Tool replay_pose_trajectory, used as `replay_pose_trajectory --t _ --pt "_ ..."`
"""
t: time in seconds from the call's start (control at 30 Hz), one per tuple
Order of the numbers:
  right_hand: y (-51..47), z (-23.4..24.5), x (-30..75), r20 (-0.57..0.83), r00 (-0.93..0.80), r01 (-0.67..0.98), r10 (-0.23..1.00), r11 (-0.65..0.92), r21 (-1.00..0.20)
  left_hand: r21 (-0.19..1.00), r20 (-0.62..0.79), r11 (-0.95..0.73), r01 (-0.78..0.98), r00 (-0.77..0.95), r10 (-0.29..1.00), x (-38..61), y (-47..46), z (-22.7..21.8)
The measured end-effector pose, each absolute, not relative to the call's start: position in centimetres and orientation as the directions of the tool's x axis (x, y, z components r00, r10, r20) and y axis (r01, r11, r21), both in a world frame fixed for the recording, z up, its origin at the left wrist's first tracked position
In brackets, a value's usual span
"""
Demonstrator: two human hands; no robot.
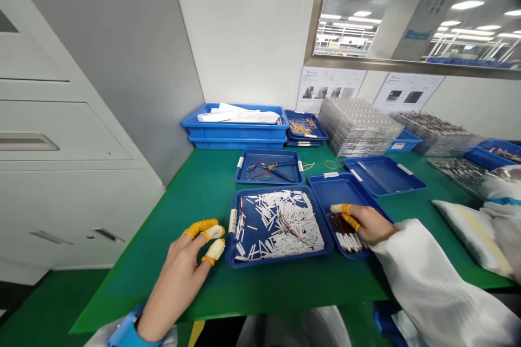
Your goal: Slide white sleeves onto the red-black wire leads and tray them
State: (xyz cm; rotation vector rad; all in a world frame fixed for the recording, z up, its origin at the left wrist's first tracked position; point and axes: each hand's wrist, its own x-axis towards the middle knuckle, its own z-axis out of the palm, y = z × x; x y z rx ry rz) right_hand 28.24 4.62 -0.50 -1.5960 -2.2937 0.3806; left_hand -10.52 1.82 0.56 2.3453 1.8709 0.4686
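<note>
Fingertips sheathed in yellow and cream covers point(214, 233), we lay our right hand point(369, 222) over dark-red and black wires with white ends point(349, 242), which lie beneath it in a blue tray point(340, 190); whether its fingers close on any, we cannot tell. Just left of that grip, a wider tray point(253, 212) holds loose white tubes point(311, 233) and a few coloured wires point(290, 226). Farther left, just beside that tray's edge, our left hand point(185, 257) is empty, its fingers spread. Beyond the grip and to its left, pliers point(283, 174) lie in a smaller tray point(268, 153); beyond and to its right are another blue tray point(394, 179) and, farther back, stacked clear trays point(358, 130). Well to its right, another person's white sleeve point(493, 190) shows at the green table point(195, 187)
</note>
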Motion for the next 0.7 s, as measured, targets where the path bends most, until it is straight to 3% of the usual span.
replay_pose_trajectory --t 0.1,0.27,0.47,0.57,0.7 --pt "4.5 0.0 28.1 0.126 -0.313 0.856 0.941 0.337 -0.392 0.268 0.186 -0.278 0.922 0.234 0.954 -10.4 2.3 0.4" --pt "2.3 1.5 27.4 0.212 -0.284 0.847 0.935 0.348 -0.403 0.153 0.215 -0.325 0.933 0.289 0.933 -10.2 3.6 0.8" --pt "-2.8 1.0 21.5 0.326 -0.286 0.705 0.901 0.428 -0.565 0.014 0.202 -0.356 0.934 0.346 0.916 -8.4 4.9 2.3" --pt "-4.2 -1.0 17.9 0.301 -0.451 0.569 0.840 0.531 -0.628 -0.069 0.193 -0.380 0.923 0.386 0.902 -6.1 5.3 2.6" --pt "-4.7 -3.8 15.9 0.240 -0.456 0.519 0.857 0.475 -0.711 -0.139 0.165 -0.417 0.898 0.437 0.884 -3.9 5.7 2.6"
